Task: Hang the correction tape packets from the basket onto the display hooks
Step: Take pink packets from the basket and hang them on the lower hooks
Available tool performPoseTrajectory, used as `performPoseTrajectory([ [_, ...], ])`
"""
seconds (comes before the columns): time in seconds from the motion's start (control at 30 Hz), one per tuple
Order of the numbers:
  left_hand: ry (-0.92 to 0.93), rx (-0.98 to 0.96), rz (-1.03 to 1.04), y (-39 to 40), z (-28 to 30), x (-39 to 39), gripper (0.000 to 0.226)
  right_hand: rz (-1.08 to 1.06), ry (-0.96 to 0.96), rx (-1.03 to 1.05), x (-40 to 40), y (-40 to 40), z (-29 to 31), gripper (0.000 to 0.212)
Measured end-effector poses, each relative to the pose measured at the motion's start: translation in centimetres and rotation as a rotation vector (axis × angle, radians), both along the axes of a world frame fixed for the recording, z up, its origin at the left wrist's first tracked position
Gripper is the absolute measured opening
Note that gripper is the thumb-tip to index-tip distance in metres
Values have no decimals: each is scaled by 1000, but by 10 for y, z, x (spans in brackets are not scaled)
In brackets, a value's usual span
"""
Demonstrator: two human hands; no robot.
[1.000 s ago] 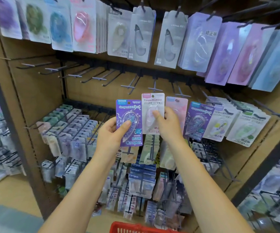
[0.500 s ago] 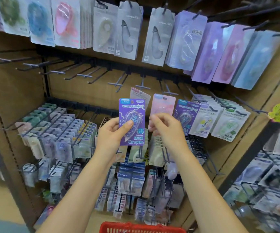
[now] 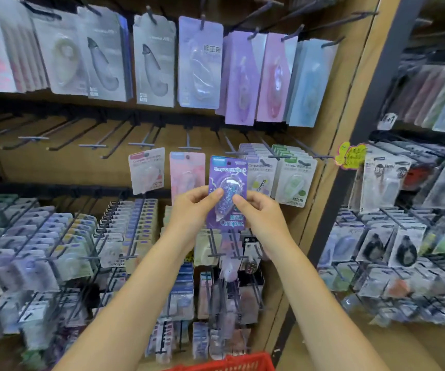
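Observation:
A purple Campus correction tape packet (image 3: 228, 183) is held upright in front of the middle row of display hooks. My left hand (image 3: 193, 210) pinches its left edge with the thumb on the blister. My right hand (image 3: 261, 212) pinches its right edge. Its top sits level with the hanging packets beside it: a white packet (image 3: 146, 170) and a pink packet (image 3: 186, 170) to the left, yellow-green packets (image 3: 293, 180) to the right. Whether its hole is on a hook is hidden. The red basket's rim (image 3: 232, 362) shows at the bottom edge.
Several empty hooks (image 3: 93, 145) jut out along the middle row to the left. Larger packets (image 3: 200, 62) hang on the top row. Dense rows of small packets (image 3: 55, 236) fill the lower hooks. A dark post (image 3: 349, 156) divides this bay from the right-hand rack.
My right hand let go of the white packet, which now hangs on a hook, and joined my left hand on the purple packet. The purple packet moved right, in front of a hook.

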State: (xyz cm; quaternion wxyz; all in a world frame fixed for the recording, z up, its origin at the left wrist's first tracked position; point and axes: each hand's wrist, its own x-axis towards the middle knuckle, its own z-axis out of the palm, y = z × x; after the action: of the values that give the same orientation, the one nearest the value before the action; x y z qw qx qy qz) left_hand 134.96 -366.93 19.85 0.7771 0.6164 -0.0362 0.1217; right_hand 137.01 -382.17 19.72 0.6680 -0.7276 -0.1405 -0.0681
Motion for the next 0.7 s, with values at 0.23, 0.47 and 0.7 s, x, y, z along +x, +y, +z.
performPoseTrajectory([
  [0.23,15,-8,52,-5,-1,7,16,16,35,-4,9,-1,2,18],
  [0.47,-14,-24,35,-10,-2,11,15,18,22,87,8,-3,0,18],
  [0.7,-55,83,148,-10,-5,21,21,-19,-4,123,15,2,3,37],
])
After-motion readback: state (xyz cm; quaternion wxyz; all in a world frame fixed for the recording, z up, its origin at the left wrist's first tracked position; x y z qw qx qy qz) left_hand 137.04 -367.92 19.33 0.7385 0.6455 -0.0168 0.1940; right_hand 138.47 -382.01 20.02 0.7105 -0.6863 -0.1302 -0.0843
